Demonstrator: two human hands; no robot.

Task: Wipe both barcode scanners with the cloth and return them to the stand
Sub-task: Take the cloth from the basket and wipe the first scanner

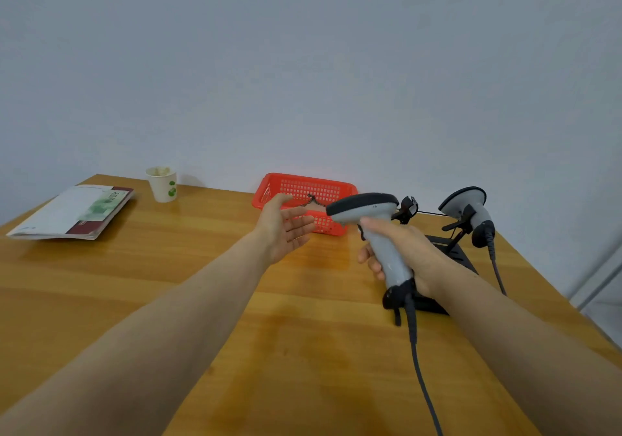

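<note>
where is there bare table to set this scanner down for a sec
The widest bare wood is the middle of the table, between the booklets and the red basket, in front of the paper cup. The near part of the table is bare too. It is crowded at the right: the stand, the second scanner and its cable.

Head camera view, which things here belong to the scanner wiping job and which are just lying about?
Job in hand:
held scanner, gripped by the right hand
second scanner, resting on the stand
left hand, empty
red basket, holding what may be the cloth

Lying about:
paper cup
stack of booklets
</note>
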